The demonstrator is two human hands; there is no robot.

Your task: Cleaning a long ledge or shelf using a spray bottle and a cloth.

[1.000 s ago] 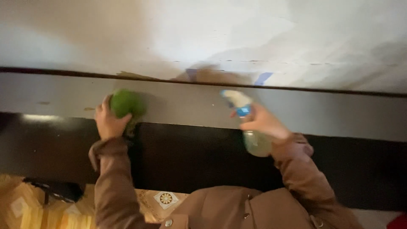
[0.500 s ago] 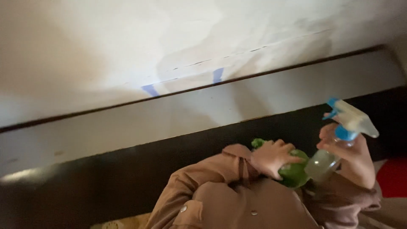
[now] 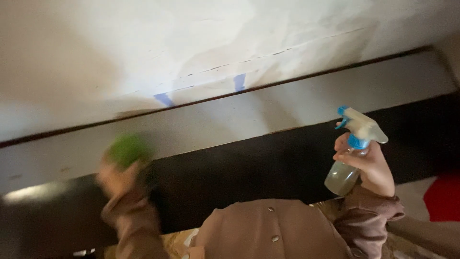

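Wall (image 3: 143,43): big and white, with faint cracks and stains. It fills the top of the view.
Ledge (image 3: 287,112): a long grey strip under the wall. It slants up to the right. A thin dark line runs between it and the wall.
Dark panel (image 3: 249,168): a wide black, shiny band just under the ledge.
Coat (image 3: 273,232): brown, with round buttons, at the bottom of the view. Both sleeves reach up.
Red thing (image 3: 443,196): a patch of red at the far right edge. Too little shows to tell what it is.
Spray bottle (image 3: 352,153): clear, with pale liquid inside, a blue collar and a white top. It is held up in front of the dark panel, nozzle pointing right.
Right hand (image 3: 371,165): wrapped tight around the neck of the spray bottle.
Left hand (image 3: 117,177): blurry. It is closed on the green cloth and pushes it up at the lower edge of the ledge.
Green cloth (image 3: 128,149): a small round green wad, on top of the left hand, touching the ledge.
Blue tape (image 3: 239,82): two short blue bits stuck where the wall meets the ledge.
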